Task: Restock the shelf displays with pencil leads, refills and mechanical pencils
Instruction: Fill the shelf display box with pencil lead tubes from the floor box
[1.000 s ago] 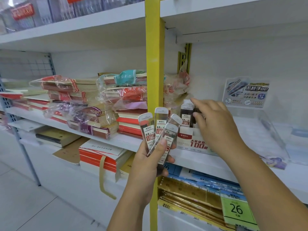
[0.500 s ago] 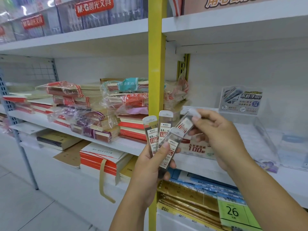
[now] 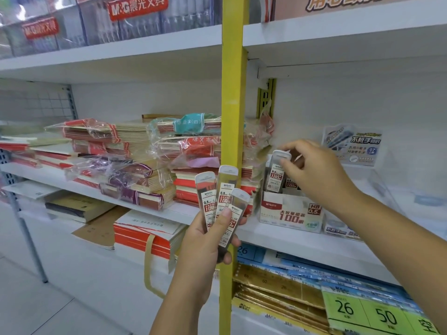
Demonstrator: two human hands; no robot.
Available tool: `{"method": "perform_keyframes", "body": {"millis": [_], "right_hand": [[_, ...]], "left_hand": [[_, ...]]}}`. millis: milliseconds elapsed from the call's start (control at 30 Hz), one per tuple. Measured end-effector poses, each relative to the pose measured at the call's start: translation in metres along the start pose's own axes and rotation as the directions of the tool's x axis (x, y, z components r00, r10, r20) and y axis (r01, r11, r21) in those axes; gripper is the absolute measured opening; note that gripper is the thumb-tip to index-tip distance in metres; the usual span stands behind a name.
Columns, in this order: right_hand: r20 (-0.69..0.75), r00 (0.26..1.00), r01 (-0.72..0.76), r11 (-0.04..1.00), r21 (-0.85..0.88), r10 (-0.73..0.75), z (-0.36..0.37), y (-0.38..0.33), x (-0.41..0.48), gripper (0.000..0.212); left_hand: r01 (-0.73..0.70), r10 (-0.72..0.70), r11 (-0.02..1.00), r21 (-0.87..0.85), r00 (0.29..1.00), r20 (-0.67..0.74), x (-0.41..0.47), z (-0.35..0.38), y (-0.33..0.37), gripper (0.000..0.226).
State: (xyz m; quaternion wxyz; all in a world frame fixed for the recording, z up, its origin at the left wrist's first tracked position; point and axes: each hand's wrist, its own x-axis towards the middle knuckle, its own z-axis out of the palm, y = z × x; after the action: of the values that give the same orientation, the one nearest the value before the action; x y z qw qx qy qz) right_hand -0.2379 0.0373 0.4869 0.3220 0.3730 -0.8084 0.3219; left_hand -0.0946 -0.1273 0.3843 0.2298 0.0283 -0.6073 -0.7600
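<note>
My left hand [image 3: 208,240] grips a fan of three pencil lead tubes [image 3: 221,197], clear cases with white caps and red labels, held up in front of the yellow shelf post [image 3: 233,97]. My right hand [image 3: 314,170] pinches the white cap of one more lead tube [image 3: 275,172], which stands upright in the white display box [image 3: 290,211] marked HB 0.5 on the middle shelf. Other tubes show inside the box behind my fingers.
Wrapped stacks of notebooks [image 3: 154,165] fill the shelf left of the post. A clear display stand with a printed card [image 3: 353,146] sits right of the box. Gold and blue packs with green price tags [image 3: 362,310] lie on the shelf below.
My right hand took one tube from the fan in my left hand and carried it right, into the display box. The fan went from several tubes to three.
</note>
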Motion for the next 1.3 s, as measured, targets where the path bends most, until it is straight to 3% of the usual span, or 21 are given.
{"method": "perform_keyframes", "body": {"millis": [200,300,400,533,600,800,900,967,1033,1167,1300], "right_hand": [[0.091,0.994,-0.044,0.990,-0.131,0.056,0.003,0.009,0.003,0.013],[0.052,0.996,-0.066,0.990,-0.124,0.073,-0.006,0.003,-0.007,0.022],[0.034,0.994,-0.110,0.992,0.064,0.108,-0.021,-0.015,-0.028,0.019],[0.367,0.916,-0.311,0.861,0.402,0.160,-0.028,-0.048,-0.063,0.015],[0.433,0.887,-0.385,0.778,0.496,0.162,-0.025,-0.057,-0.072,0.013],[0.312,0.894,-0.441,0.758,0.480,0.322,-0.028,-0.044,-0.075,0.007],[0.029,0.929,-0.325,0.774,0.544,0.369,-0.046,-0.027,-0.057,0.004],[-0.159,0.940,-0.185,0.842,0.507,0.303,-0.060,-0.017,-0.039,0.005],[-0.211,0.960,-0.099,0.929,0.356,0.183,-0.066,-0.010,-0.023,0.006],[-0.054,0.999,-0.002,1.000,-0.002,0.002,-0.051,-0.001,-0.009,0.003],[0.084,0.996,-0.017,0.994,-0.109,0.026,-0.034,0.006,-0.005,0.014]], "left_hand": [[0.016,-0.017,0.999,0.049,1.000,0.018,-0.001,-0.004,0.001,0.043],[0.024,-0.027,0.998,0.057,0.998,0.049,-0.004,-0.003,0.002,0.037],[0.019,-0.023,0.999,0.040,0.996,0.092,-0.009,0.003,0.005,0.026],[0.027,-0.026,1.000,0.000,0.987,0.159,-0.019,0.018,0.008,0.032],[0.036,-0.036,0.999,0.000,0.986,0.164,-0.023,0.024,0.008,0.029],[0.080,-0.074,0.996,-0.030,0.982,0.175,-0.025,0.034,0.005,0.034],[0.073,-0.069,0.997,-0.016,0.983,0.169,-0.019,0.036,0.001,0.038],[0.059,-0.056,0.998,-0.013,0.987,0.150,-0.014,0.035,-0.001,0.033],[0.057,-0.057,0.998,0.001,0.991,0.124,-0.010,0.034,-0.003,0.030],[0.058,-0.061,0.998,0.032,0.993,0.105,-0.003,0.029,-0.008,0.033],[0.058,-0.064,0.996,0.065,0.993,0.102,0.000,0.026,-0.013,0.037]]}}
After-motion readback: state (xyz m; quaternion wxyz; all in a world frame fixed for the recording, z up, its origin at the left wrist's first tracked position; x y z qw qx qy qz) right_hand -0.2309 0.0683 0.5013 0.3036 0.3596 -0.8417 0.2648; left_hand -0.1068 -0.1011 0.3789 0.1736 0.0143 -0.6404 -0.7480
